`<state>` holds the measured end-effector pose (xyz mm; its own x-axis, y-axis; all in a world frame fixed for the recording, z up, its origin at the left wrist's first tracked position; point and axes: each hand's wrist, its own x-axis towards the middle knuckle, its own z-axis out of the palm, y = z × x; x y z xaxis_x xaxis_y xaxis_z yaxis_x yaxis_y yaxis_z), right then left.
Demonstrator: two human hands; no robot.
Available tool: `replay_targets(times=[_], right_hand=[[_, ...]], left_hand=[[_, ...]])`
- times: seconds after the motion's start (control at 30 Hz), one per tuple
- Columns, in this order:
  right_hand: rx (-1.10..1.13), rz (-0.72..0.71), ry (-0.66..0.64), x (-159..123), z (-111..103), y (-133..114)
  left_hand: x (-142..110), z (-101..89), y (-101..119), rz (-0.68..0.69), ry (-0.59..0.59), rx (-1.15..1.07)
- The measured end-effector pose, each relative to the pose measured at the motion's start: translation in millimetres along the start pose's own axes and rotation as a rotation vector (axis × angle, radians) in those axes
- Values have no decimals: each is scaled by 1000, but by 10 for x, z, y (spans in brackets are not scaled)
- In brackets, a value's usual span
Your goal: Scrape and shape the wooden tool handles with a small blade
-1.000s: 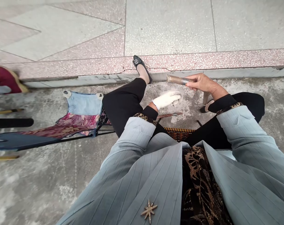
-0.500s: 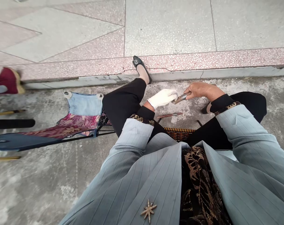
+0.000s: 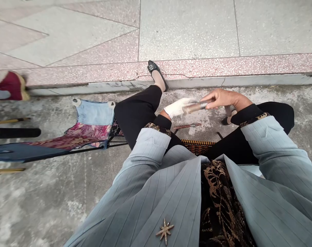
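Note:
My right hand [image 3: 220,98] is bare and closed around a short brown rod [image 3: 193,108] with silvery wire wound about its middle. The rod points left, and its blurred tip crosses in front of my left hand [image 3: 177,107], which wears a white knit glove. The rod partly covers the gloved fingers, so I cannot tell whether they grip anything. On the concrete just below my hands lies a thin reddish-brown stick [image 3: 188,126] with a band around it.
A woven wicker edge [image 3: 198,145] shows between my knees. To the left stands a folding seat of denim and flowered cloth [image 3: 90,132]. Another person's red shoe [image 3: 13,85] is at the far left. A low tiled step [image 3: 202,67] runs ahead, with my foot on it.
The rod first swung down left until its tip met the gloved hand. Since then it has tilted flatter and shifted across the glove's fingers.

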<state>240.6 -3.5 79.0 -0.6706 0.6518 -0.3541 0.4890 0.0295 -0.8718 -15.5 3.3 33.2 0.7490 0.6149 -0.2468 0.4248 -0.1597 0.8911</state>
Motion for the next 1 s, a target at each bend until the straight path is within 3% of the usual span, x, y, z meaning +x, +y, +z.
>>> replay_targets(times=[0.1, 0.17, 0.3, 0.4, 0.6, 0.83, 1.0], right_hand=[[178, -36, 314, 0, -40, 50], [141, 38, 484, 30, -72, 104], [-116, 277, 541, 95, -108, 195], [-306, 380, 459, 126, -87, 203], [-683, 471, 168, 175, 11, 141], [-329, 350, -292, 116, -7, 143], [-81, 220, -363, 56, -37, 121]], left_hand=[[24, 91, -7, -27, -34, -143], [32, 131, -14, 4, -76, -195], [13, 137, -20, 63, -152, -218], [-17, 106, 3, 54, -158, -122], [-3, 66, 23, 91, -72, 267], [-3, -4, 4, 68, -11, 326], [12, -17, 1, 61, -16, 197]])
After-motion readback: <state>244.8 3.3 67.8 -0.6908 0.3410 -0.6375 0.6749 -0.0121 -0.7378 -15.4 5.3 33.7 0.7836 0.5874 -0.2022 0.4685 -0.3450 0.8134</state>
